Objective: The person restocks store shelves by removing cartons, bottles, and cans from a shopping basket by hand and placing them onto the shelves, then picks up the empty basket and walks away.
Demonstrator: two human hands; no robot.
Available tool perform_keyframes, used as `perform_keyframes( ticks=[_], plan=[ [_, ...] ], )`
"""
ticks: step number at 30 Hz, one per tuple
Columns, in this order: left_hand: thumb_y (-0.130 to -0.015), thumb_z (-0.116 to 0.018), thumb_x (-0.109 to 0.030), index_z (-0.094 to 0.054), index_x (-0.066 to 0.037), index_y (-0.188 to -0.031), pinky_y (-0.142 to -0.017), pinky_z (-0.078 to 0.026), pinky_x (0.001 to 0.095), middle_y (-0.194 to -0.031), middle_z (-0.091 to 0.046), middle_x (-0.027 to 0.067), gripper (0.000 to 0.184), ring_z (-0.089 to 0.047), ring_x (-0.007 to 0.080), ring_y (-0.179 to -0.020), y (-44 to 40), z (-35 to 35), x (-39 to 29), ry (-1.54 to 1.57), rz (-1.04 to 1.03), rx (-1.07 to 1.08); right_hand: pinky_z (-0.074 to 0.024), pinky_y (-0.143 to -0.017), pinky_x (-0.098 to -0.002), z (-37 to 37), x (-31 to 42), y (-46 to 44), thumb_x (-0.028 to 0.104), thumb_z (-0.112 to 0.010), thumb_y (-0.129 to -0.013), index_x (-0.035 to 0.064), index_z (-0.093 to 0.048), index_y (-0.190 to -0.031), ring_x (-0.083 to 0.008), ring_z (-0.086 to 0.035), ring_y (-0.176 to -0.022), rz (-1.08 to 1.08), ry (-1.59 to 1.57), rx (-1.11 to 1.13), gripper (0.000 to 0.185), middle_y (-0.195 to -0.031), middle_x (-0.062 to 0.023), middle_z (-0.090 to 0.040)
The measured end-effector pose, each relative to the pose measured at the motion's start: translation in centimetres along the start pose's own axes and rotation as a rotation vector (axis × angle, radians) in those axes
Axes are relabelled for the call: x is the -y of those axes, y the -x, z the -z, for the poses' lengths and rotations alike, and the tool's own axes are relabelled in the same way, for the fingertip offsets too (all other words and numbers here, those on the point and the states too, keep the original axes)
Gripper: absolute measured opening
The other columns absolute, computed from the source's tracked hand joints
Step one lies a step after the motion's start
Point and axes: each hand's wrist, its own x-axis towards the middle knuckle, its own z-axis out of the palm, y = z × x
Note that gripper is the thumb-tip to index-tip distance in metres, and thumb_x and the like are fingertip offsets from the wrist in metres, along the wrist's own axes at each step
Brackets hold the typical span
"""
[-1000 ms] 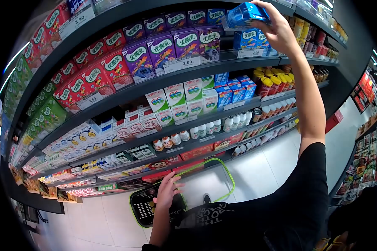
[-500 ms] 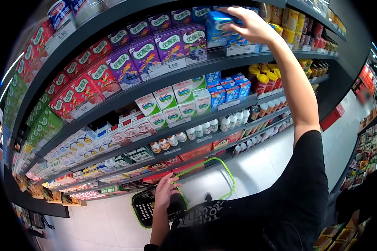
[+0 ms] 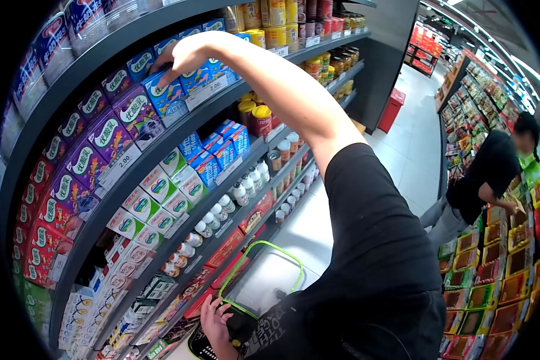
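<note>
My right hand (image 3: 185,55) reaches up to the upper shelf, its fingers and thumb closed around the top edge of a blue drink carton (image 3: 165,99). That carton stands in the front row, between purple drink cartons (image 3: 133,111) and more blue ones (image 3: 193,79). Part of its top is hidden under my fingers. Down low, my left hand (image 3: 215,318) is open with loosely spread fingers and holds nothing. It hovers near a black shopping basket with a green rim (image 3: 294,258), whose inside is partly hidden by my hand and shirt.
Price tags (image 3: 207,93) line the shelf edge. Lower shelves hold white cartons (image 3: 159,183), small blue boxes (image 3: 225,153) and white bottles (image 3: 240,192). An aisle (image 3: 405,114) runs off to the right, where a person in black (image 3: 483,180) reaches toward packaged goods (image 3: 483,297).
The view has swung right, bringing the aisle and another person into sight. The blue carton, earlier raised at the shelf front in my right hand, now sits level with its row.
</note>
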Motion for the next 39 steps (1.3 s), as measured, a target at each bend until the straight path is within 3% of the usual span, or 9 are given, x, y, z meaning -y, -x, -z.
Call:
perform_keyframes(
  ticks=[8,13,17,21,23,25,28,34,39],
  plan=[
    [-0.104,-0.049,-0.018,-0.044,-0.001,-0.144,-0.063,-0.06,0.0355,-0.121,-0.063,0.02,0.044,-0.07,0.029,-0.092,0.4,3.0,0.8,0.108,0.001,0.034,-0.0477,-0.107,-0.0416,0.1,1.6,1.8,0.076,-0.066,-0.076,0.0113,-0.052,-0.146,-0.0334,-0.056,-0.13,0.009,0.066,-0.144,0.096,-0.14,-0.0206,-0.058],
    [-0.105,-0.05,-0.021,-0.044,0.001,-0.143,-0.063,-0.061,0.0359,-0.118,-0.064,0.0199,0.044,-0.071,0.0291,-0.091,1.1,8.6,3.6,0.099,0.073,0.035,-0.047,-0.106,-0.0411,-2.5,8.1,9.9,0.035,-0.071,-0.093,0.0063,-0.065,-0.128,-0.0313,-0.06,-0.126,0.234,0.088,-0.887,0.046,-0.128,-0.017,-0.067],
    [-0.105,-0.052,-0.028,-0.047,-0.003,-0.142,-0.065,-0.06,0.0352,-0.119,-0.065,0.0184,0.045,-0.071,0.027,-0.089,2.7,14.8,6.6,0.005,0.101,-0.025,-0.0531,-0.09,-0.0384,-15.6,16.9,16.1,0.01,-0.068,-0.087,0.0009,-0.07,-0.104,-0.0306,-0.069,-0.102,0.102,-0.416,-1.032,0.019,-0.105,-0.016,-0.072],
    [-0.101,-0.058,-0.033,-0.054,-0.004,-0.132,-0.056,-0.058,0.0341,-0.115,-0.066,0.0163,0.043,-0.071,0.0253,-0.084,5.2,28.5,17.4,-0.108,0.257,-0.258,-0.0537,-0.085,-0.0399,-43.3,29.8,27.1,0.013,-0.064,-0.09,0.0007,-0.07,-0.107,-0.0345,-0.069,-0.096,-0.666,-0.772,-0.603,0.021,-0.104,-0.018,-0.071],
    [-0.099,-0.059,-0.034,-0.053,-0.005,-0.129,-0.057,-0.058,0.0371,-0.113,-0.066,0.0165,0.042,-0.071,0.0282,-0.084,9.6,39.3,24.5,-0.412,0.302,-0.183,-0.0551,-0.088,-0.04,-57.7,37.3,38.2,0.009,-0.06,-0.09,0.001,-0.069,-0.115,-0.032,-0.069,-0.101,-0.775,-0.526,-0.24,0.028,-0.107,-0.0189,-0.072],
    [-0.096,-0.061,-0.033,-0.052,-0.007,-0.125,-0.059,-0.058,0.0406,-0.11,-0.066,0.0167,0.04,-0.07,0.0311,-0.084,16.8,45.9,26.9,0.0,0.685,-0.535,-0.053,-0.094,-0.044,-63.6,46.6,49.1,0.005,-0.054,-0.086,0.0034,-0.071,-0.117,-0.0361,-0.068,-0.107,-1.08,-0.461,0.144,0.036,-0.112,-0.0219,-0.071],
    [-0.097,-0.058,-0.032,-0.054,-0.007,-0.125,-0.065,-0.059,0.0426,-0.108,-0.066,0.0166,0.038,-0.069,0.0317,-0.084,27.1,54.5,27.8,-0.043,0.689,-0.792,-0.049,-0.103,-0.0427,-66.7,53.9,61.6,0.017,-0.061,-0.077,0.0003,-0.069,-0.117,-0.0389,-0.065,-0.114,-1.474,-0.462,0.52,0.043,-0.115,-0.0258,-0.069],
    [-0.097,-0.057,-0.027,-0.056,-0.002,-0.125,-0.062,-0.059,0.0445,-0.103,-0.067,0.0158,0.037,-0.071,0.0301,-0.081,44.2,61.8,25.2,0.026,0.723,-1.186,-0.0552,-0.086,-0.046,-64.0,57.8,61.5,0.02,-0.06,-0.086,0.0067,-0.068,-0.118,-0.0377,-0.07,-0.095,-1.104,-0.316,0.751,0.036,-0.1,-0.0185,-0.073],
    [-0.095,-0.056,-0.019,-0.06,-0.002,-0.12,-0.049,-0.056,0.0397,-0.087,-0.068,0.0143,0.03,-0.068,0.0268,-0.062,45.3,64.5,32.5,-0.052,0.893,-1.092,-0.0543,-0.083,-0.0472,-72.9,60.8,48.0,0.021,-0.062,-0.088,0.0093,-0.067,-0.115,-0.0359,-0.066,-0.096,-0.637,-0.482,0.705,0.03,-0.098,-0.0146,-0.071]
  ],
)
